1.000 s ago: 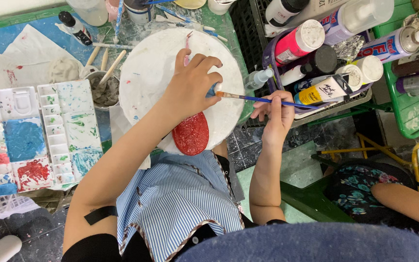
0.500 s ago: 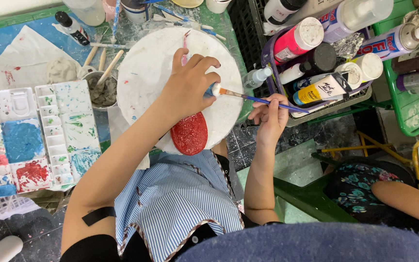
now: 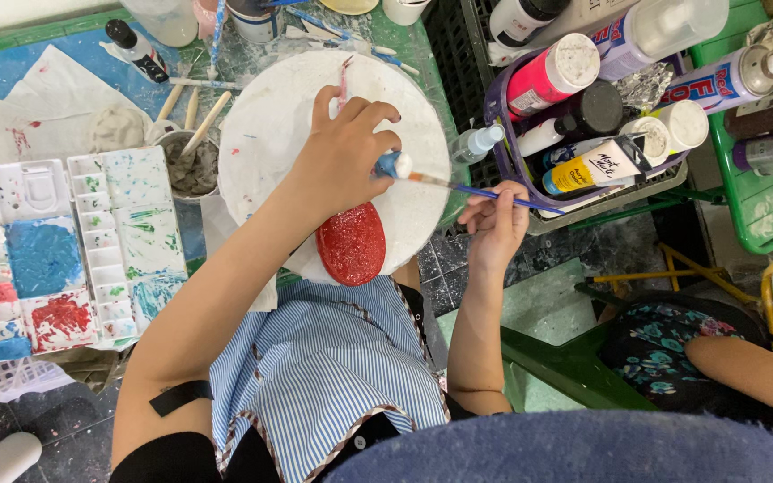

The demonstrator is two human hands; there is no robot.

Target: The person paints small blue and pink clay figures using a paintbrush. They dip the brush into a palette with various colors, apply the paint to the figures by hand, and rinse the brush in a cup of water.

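Paintbrush [image 3: 485, 190] (thin blue handle) pinched in right hand [image 3: 496, 224]; left hand [image 3: 344, 154] curled, gripping small blue piece [image 3: 388, 165].

Left hand [image 3: 344, 152]: fingers curled round a small blue-and-white object [image 3: 393, 165], over a round white plaster disc [image 3: 270, 125].
Right hand [image 3: 495, 224]: fingers pinch a thin blue-handled paintbrush [image 3: 476, 190], its tip touching the small object.
Red glittery oval piece [image 3: 352, 243]: at the disc's 6 o'clock edge.
White plastic paint palette [image 3: 127, 241]: at 9 o'clock, blue and red patches.
Purple basket of paint bottles [image 3: 530, 192]: at 3 o'clock.
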